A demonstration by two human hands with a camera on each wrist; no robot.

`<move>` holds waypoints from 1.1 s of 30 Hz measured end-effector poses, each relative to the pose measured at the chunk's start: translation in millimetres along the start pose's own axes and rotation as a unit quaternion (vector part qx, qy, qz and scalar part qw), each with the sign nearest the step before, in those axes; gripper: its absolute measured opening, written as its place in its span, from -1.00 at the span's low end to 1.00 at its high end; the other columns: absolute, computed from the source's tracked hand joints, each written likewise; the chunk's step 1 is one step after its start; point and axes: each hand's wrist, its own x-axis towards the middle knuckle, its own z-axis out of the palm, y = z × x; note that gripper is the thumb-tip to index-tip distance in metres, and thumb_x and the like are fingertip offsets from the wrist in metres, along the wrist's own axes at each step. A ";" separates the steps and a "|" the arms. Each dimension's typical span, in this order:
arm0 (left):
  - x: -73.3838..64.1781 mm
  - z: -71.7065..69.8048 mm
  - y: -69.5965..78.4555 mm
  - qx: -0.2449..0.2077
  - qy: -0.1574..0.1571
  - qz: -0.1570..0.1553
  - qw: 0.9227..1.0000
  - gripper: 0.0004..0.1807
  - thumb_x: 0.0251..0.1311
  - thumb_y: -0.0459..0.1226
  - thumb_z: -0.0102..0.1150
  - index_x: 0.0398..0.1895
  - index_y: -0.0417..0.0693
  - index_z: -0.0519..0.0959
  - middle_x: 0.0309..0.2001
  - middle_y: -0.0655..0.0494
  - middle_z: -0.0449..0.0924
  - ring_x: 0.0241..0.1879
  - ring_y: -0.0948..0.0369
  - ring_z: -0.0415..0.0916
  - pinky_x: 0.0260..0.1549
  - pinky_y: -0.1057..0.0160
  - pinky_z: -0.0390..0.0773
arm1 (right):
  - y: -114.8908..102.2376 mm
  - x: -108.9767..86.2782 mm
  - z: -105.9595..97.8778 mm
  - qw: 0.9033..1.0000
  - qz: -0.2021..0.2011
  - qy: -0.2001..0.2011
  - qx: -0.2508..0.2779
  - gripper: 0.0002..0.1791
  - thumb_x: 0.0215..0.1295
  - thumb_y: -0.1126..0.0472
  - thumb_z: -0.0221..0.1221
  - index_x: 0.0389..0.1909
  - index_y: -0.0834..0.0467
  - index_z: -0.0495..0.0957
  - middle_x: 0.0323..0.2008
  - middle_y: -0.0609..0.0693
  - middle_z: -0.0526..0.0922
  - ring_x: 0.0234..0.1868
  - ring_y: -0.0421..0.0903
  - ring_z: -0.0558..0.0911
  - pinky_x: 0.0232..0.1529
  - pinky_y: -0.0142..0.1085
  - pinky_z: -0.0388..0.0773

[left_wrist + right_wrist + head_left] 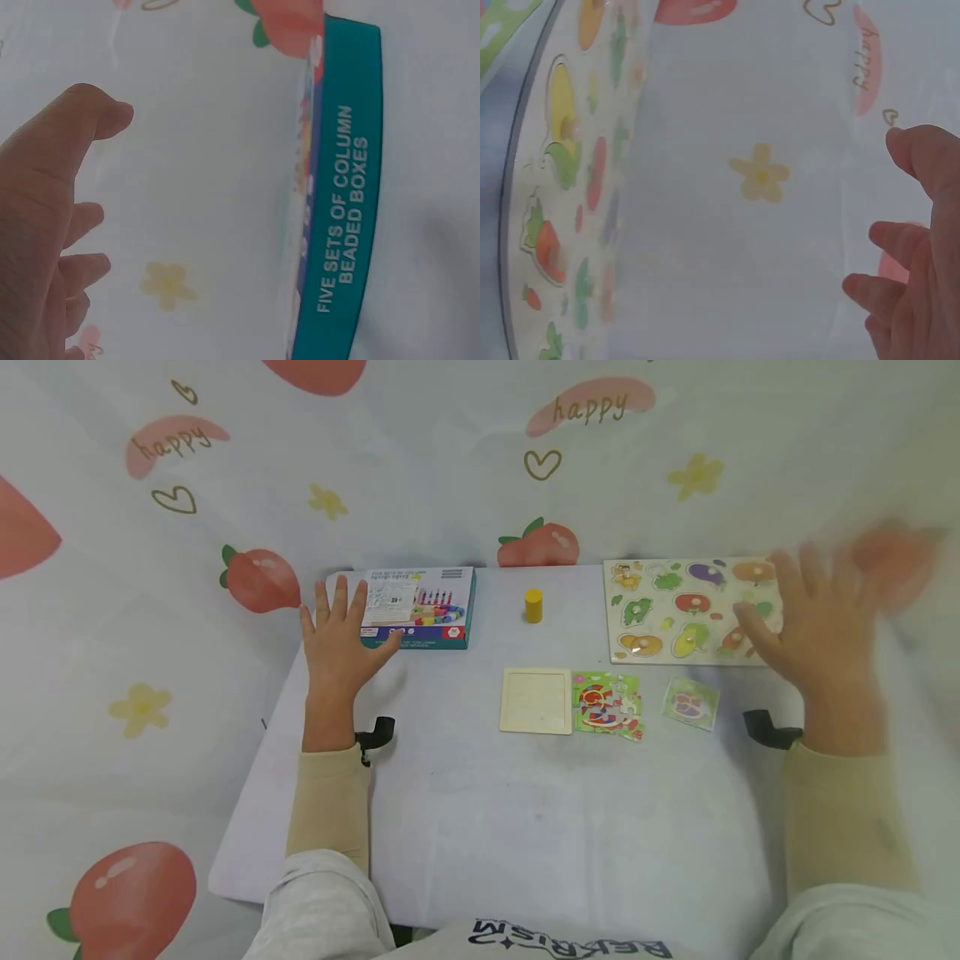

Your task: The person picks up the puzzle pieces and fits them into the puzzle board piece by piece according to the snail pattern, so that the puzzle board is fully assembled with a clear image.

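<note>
My left hand (339, 639) hovers with spread fingers at the table's left side, just beside a teal box of column beads (422, 607); it holds nothing. In the left wrist view the hand (45, 225) is open next to the box's teal edge (345, 225). My right hand (813, 618) is open and blurred at the right end of a wooden vegetable peg puzzle (686, 610), and shows empty in the right wrist view (911, 285). A blank wooden tray (536, 700), a colourful jigsaw (607, 703) and a bagged piece set (691, 703) lie mid-table.
A small yellow cylinder (533, 606) stands at the back centre. The table (480, 827) carries a pale cloth, and a strawberry-print sheet (150, 527) hangs all round it. Black clamps (375, 732) grip both table sides.
</note>
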 end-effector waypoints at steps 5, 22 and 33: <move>-6.1 -8.3 5.2 -0.004 0.010 0.007 1.000 0.07 0.29 0.34 0.01 0.70 0.16 -0.19 0.66 -0.02 -0.35 0.59 -0.03 -0.63 0.43 -0.24 -0.47 | -7.4 -5.0 -7.5 1.000 -0.015 0.010 0.017 -0.08 0.48 -0.19 -0.08 0.63 0.23 -0.16 0.60 0.32 -0.21 0.53 0.47 -0.21 0.41 0.37 -0.35; -14.8 -16.1 26.2 -0.110 0.177 0.156 0.966 -0.09 0.19 0.13 0.30 0.55 -0.06 0.31 0.56 -0.09 0.14 0.61 -0.04 -0.19 0.48 -0.17 -0.16 | -32.4 -22.9 -24.1 0.988 -0.092 0.108 0.057 -0.14 0.42 -0.15 -0.03 0.57 0.27 0.10 0.57 0.30 0.05 0.58 0.37 -0.15 0.49 0.20 -0.38; -17.3 -14.5 41.6 -0.134 0.156 0.192 0.960 -0.14 0.18 0.07 0.35 0.51 -0.08 0.37 0.53 -0.10 0.22 0.60 -0.01 -0.14 0.49 -0.14 -0.13 | -57.7 -33.4 -30.2 0.948 -0.193 0.239 0.081 -0.06 0.41 -0.39 -0.15 0.36 0.38 0.36 0.35 0.43 0.37 0.45 0.47 0.16 0.47 0.24 -0.10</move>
